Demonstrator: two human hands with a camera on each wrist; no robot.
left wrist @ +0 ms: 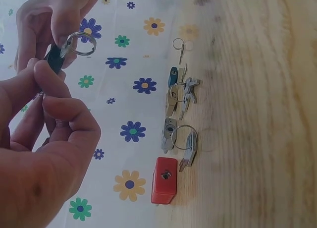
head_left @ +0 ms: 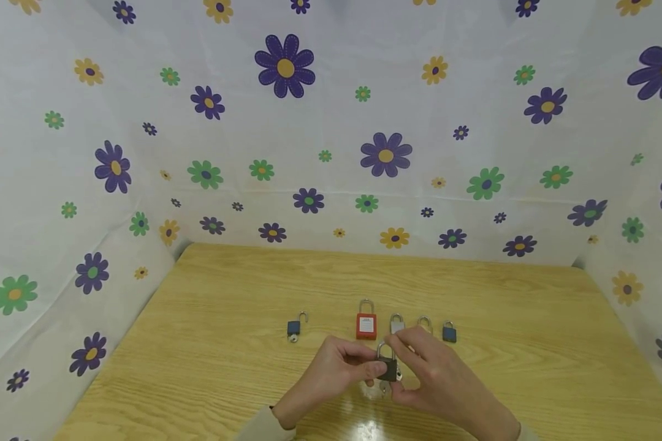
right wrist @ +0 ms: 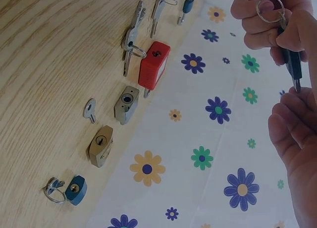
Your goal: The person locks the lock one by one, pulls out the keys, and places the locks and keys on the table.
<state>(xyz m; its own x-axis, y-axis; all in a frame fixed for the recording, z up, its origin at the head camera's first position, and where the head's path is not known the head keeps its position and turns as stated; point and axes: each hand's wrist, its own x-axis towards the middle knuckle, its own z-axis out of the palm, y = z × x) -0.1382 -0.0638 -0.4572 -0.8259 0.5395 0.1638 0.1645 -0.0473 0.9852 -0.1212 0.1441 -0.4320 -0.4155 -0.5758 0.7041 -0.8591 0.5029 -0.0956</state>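
Note:
A black padlock (head_left: 387, 369) with a silver shackle is held up off the table between both hands. My left hand (head_left: 339, 367) grips its body, the thumb across the front. With fingertips at the shackle (head_left: 385, 350) and the thumb low by the keys (head_left: 399, 373), my right hand (head_left: 441, 380) holds the padlock from the other side. A key ring (left wrist: 82, 43) hangs from its base in the left wrist view. Whether the shackle is latched cannot be told. Behind the hands stand a red padlock (head_left: 366, 326), a silver padlock (right wrist: 127, 104) and a brass padlock (right wrist: 100, 145).
A small blue padlock (head_left: 449, 332) is at the right of the row. Another blue padlock (head_left: 293, 327), its shackle swung out, lies at the left. Loose keys (right wrist: 132, 37) lie before the row on the wooden table (head_left: 226, 367). A flowered cloth (head_left: 331, 122) surrounds the table.

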